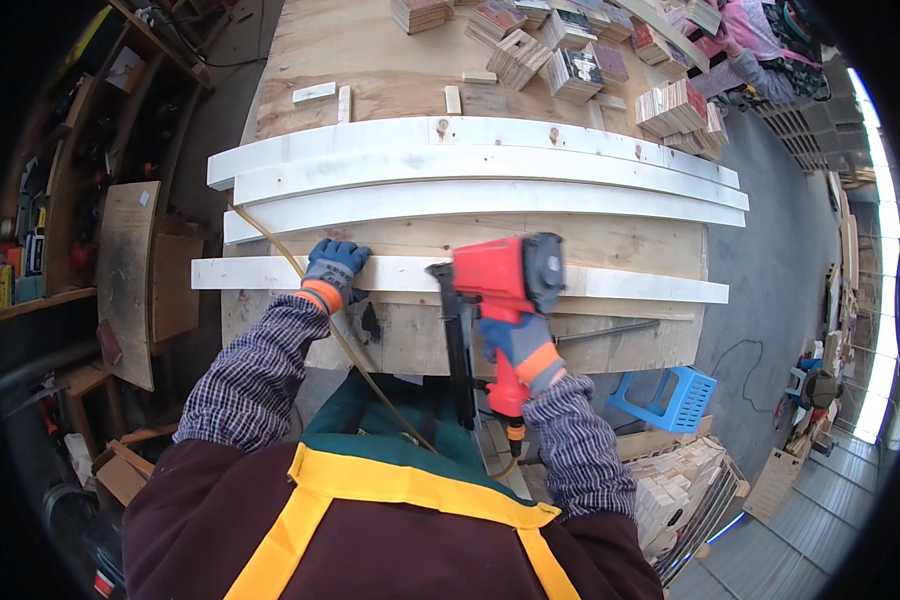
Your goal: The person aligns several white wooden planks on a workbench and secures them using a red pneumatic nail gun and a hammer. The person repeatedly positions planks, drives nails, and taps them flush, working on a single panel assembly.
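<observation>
The right hand (526,352), in a blue and orange work glove, is clenching the grip of a red pneumatic nail gun (505,280), whose black magazine is angling back toward the person's green and yellow apron while its nose is meeting the near white board (630,285). The left hand (332,272), gloved the same way, is pressing down flat on that board near its left end, fingers curling over the far edge, grasping nothing else. The board is lying lengthwise across the near edge of a broad plywood table (390,60), on top of a bare wooden plank. A yellow air hose (315,290) is trailing from the table's left side under the left forearm toward the gun's base. Beyond the hands, three more white boards (470,160) are lying side by side across the table, and stacks of small wooden blocks (570,55) are crowding its far end, where another person's sleeve is showing. A blue plastic stool (670,398) is standing on the grey floor to the right, near stacked wood pieces, and cluttered shelves (40,250) are lining the workshop's left wall.
</observation>
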The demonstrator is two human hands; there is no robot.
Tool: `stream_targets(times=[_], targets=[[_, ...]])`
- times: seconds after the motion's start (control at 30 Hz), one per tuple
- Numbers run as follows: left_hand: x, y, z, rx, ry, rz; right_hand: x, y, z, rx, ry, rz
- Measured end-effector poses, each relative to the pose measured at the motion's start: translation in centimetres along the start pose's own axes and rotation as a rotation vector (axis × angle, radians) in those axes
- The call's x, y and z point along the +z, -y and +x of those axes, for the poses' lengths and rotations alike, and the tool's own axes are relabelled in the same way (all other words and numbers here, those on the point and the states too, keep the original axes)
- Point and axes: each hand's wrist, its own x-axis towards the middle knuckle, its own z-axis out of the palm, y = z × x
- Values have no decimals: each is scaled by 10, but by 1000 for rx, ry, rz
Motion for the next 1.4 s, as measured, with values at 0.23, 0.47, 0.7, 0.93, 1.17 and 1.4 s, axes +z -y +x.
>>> stream_targets(times=[0.23, 0.47, 0.7, 0.93, 1.17, 1.4], targets=[[-11, -11, -19, -42, 42, 21, -144, -35, -40, -142, -218, 384], [-20, -38, -8, -148, 45, 40, -202, -56, -49, -66, -202, 385], [-28, -147, 36, 106, -101, -67, -177, -56, -24, -33, -75, 347], [-14, -199, 77, 37, 38, -108, -167, -51, -20, 16, -149, 174], [-15, -205, 95, 14, 113, -6, -224, -68, -60, -45, -243, 421], [-30, -132, 55, -65, 96, 52, -295, -77, -83, -50, -370, 445]])
